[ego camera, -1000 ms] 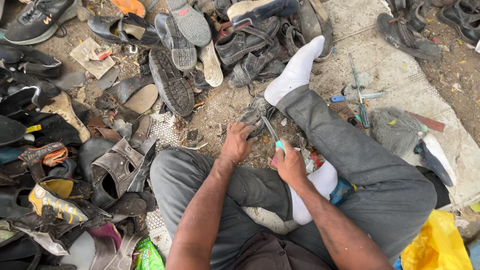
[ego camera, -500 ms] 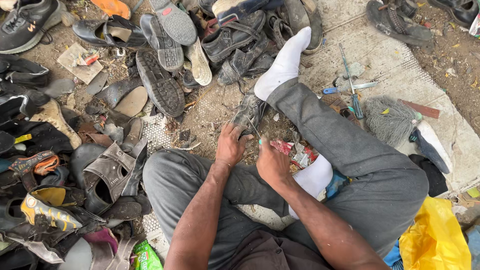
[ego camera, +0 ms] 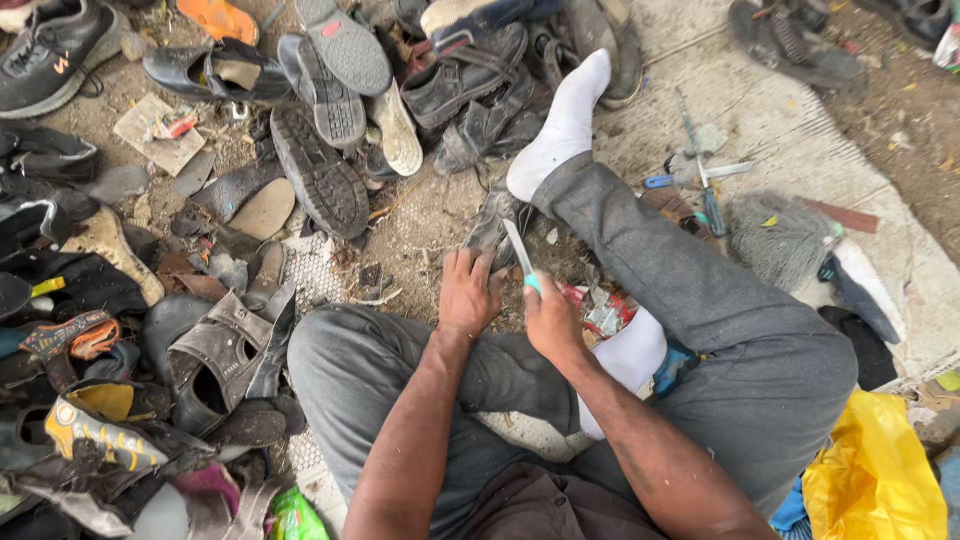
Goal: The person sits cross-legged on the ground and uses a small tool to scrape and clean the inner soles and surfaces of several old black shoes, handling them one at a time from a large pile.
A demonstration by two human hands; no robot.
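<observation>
I sit on the ground in grey trousers and white socks. My right hand (ego camera: 552, 322) grips a knife (ego camera: 520, 252) with a pale blade and a light green handle, blade pointing away from me. My left hand (ego camera: 468, 292) presses down on a dark, worn piece of shoe material (ego camera: 494, 222) lying on the dirt between my legs, just left of the blade. The blade tip rests on or just over that piece. Small red and white scraps (ego camera: 600, 308) lie by my right knee.
A heap of old shoes, soles and sandals (ego camera: 210, 350) fills the left and top. Screwdrivers (ego camera: 700, 180) and a grey brush (ego camera: 780, 235) lie on the pale mat to the right. A yellow plastic bag (ego camera: 870, 480) sits at lower right.
The view has shifted slightly. Both hands stay together over the dark piece; the right hand with the knife has moved a little toward the left hand.
</observation>
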